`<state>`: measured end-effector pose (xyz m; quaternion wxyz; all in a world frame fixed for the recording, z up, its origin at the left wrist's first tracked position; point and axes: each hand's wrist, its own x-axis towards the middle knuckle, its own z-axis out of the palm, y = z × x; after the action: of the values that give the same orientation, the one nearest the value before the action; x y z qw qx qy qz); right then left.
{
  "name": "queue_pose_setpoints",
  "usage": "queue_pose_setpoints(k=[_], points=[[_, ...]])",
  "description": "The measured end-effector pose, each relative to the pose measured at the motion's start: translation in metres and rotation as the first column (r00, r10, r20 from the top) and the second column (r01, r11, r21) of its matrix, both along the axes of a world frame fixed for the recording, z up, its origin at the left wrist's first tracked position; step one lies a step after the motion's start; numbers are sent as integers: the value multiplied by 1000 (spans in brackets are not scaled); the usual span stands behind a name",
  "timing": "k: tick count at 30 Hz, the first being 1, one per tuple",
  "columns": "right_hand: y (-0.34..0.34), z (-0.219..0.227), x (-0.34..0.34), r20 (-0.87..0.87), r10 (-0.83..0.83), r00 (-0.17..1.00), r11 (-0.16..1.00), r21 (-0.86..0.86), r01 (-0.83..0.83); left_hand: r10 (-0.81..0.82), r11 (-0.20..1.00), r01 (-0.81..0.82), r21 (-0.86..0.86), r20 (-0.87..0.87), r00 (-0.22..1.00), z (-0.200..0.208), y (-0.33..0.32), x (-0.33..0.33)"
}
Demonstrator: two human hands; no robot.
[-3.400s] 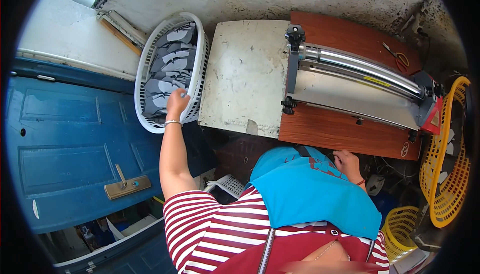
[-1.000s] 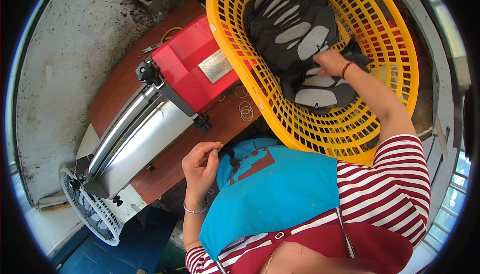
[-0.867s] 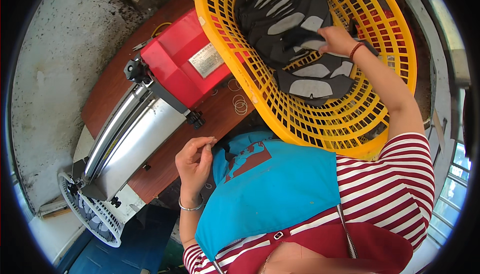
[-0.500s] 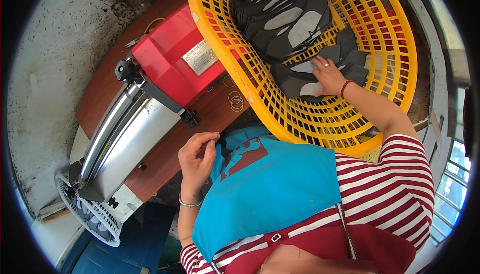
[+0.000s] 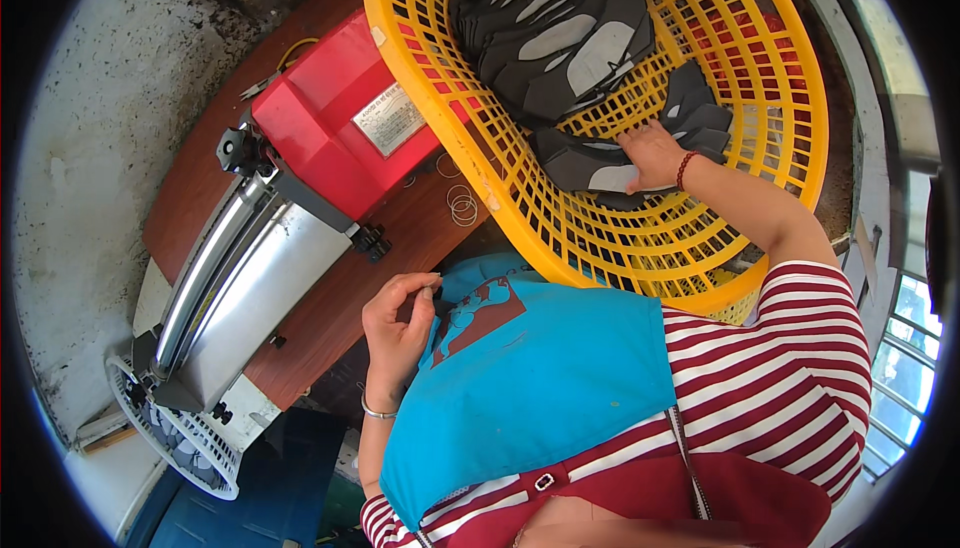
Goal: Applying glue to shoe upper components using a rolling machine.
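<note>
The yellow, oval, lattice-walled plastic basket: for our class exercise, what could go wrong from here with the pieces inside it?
The right hand is spread over a smaller heap of flat, dark grey pieces with pale patches, so dragging it might scatter them. A larger overlapping row of similar pieces lies close by, so the groups could get mixed. Thin edges might also catch in the openings of the yellow basket.

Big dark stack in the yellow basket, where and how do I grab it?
Take the stack by its right edge, coming from the right: bare mesh of the basket there likely leaves finger room. Its overlapping layers could slide, so keep the grip wide.
</note>
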<state>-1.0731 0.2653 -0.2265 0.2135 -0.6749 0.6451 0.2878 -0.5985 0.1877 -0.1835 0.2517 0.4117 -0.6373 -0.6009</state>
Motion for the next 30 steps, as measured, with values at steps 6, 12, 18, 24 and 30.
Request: queue_pose_setpoints(k=[6, 12, 18, 24, 30], points=[[-2, 2, -14, 121, 16, 993, 999, -46, -11, 33, 997, -32, 70, -19, 999, -9, 3, -4], [-57, 57, -55, 252, -215, 943, 915, -285, 285, -37, 998, 36, 54, 11, 999, -7, -3, -15], [-77, 96, -54, 297, -312, 902, 946, 14, 323, -56, 998, 56, 37, 10, 998, -11, -8, -17], [-17, 14, -81, -104, 474, 874, 880, 102, -465, -28, 995, 26, 96, 25, 999, -14, -4, -15], [0, 28, -70, -80, 356, 931, 931, 114, -346, -2, 999, 1, 51, 21, 1000, -20, 1, -14]])
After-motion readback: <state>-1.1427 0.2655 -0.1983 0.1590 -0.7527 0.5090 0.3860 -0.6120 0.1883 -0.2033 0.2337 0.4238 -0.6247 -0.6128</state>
